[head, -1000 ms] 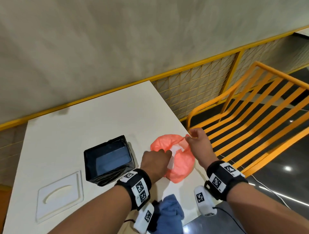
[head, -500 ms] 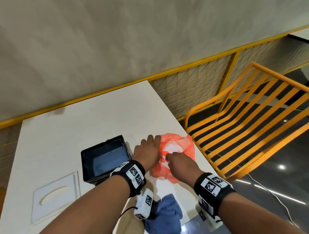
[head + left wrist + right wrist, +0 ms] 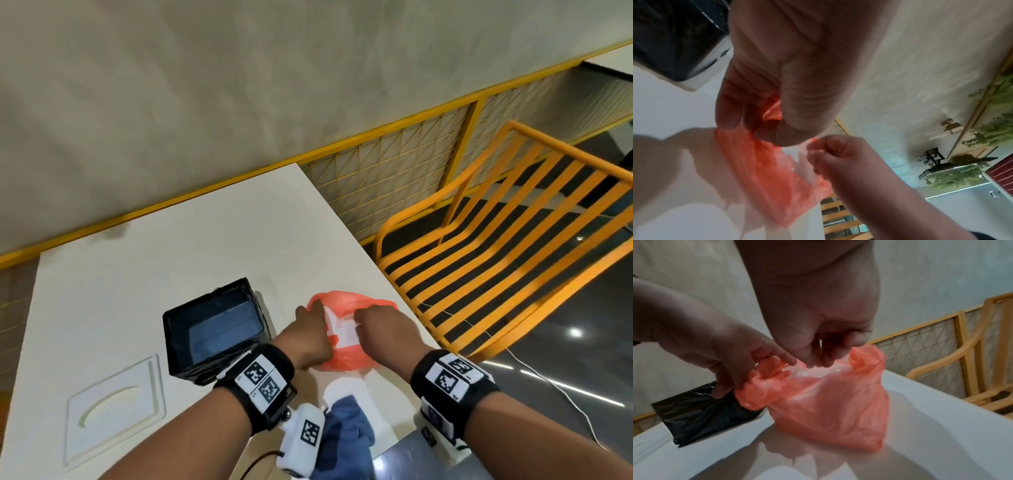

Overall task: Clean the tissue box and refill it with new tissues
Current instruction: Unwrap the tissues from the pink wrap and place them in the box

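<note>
An orange plastic bag (image 3: 346, 358) stands on the white table (image 3: 205, 246), with white tissues (image 3: 344, 330) showing in its mouth. My left hand (image 3: 313, 313) grips the bag's bunched left rim (image 3: 758, 378). My right hand (image 3: 363, 320) has its fingers curled at the mouth and pinches the plastic there (image 3: 818, 360). Just left of the bag sits the open black tissue box (image 3: 214, 325), nothing visible inside it. Its white slotted lid (image 3: 114, 409) lies flat at the near left.
A blue cloth (image 3: 346, 431) lies at the table's near edge, below my hands. An orange slatted chair (image 3: 507, 260) stands right of the table. A grey wall with a yellow rail runs behind.
My right hand left the bag's far right edge and came in to the mouth. My left hand shifted to the bag's left rim. The bag now stands more upright.
</note>
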